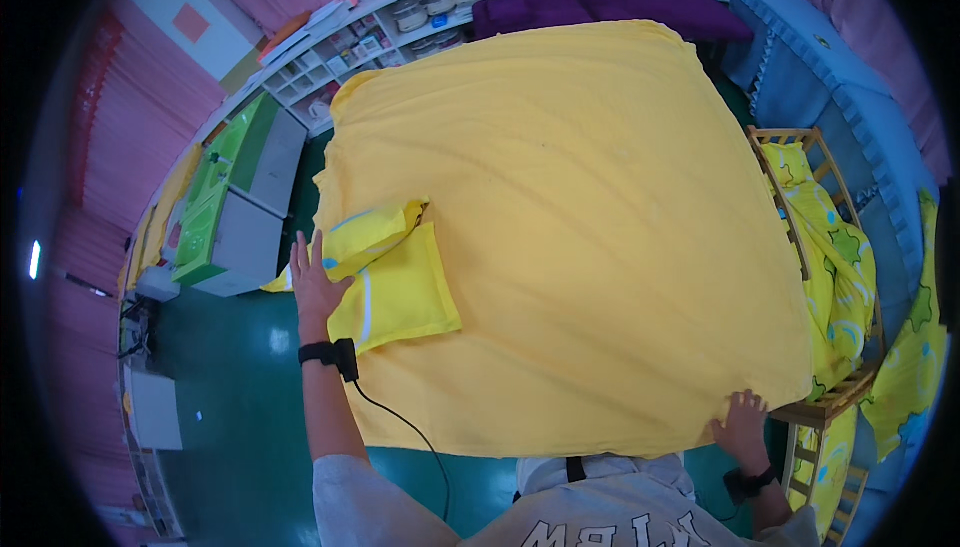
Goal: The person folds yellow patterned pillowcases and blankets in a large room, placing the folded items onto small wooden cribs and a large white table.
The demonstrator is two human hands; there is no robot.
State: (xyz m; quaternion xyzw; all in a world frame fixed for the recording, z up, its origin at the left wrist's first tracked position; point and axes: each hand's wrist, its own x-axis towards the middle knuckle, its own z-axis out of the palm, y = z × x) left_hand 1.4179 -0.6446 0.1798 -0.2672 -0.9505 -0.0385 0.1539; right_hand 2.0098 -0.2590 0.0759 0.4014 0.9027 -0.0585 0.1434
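Before me a large yellow sheet (570, 224) covers a wide, flat surface, with shallow wrinkles across it. On its left part lie a flat, bright yellow patterned pillow or cushion cover (405, 288) and a folded yellow patterned piece (367, 236) partly over it. My left hand (319, 284) has its fingers spread at the left edge, over or against these pieces; contact is unclear. My right hand (741, 427) rests by the sheet's near right corner, fingers on its edge. Both wrists wear black straps with devices and cables.
At right stands a wooden child's bed (802, 262) with yellow patterned bedding (832, 239), beside blue covered furniture (832, 97). A purple upholstered bench (607, 11) and white shelves (405, 22) line the far side. Green-topped play cabinets (232, 194) stand at left on the green floor (232, 367).
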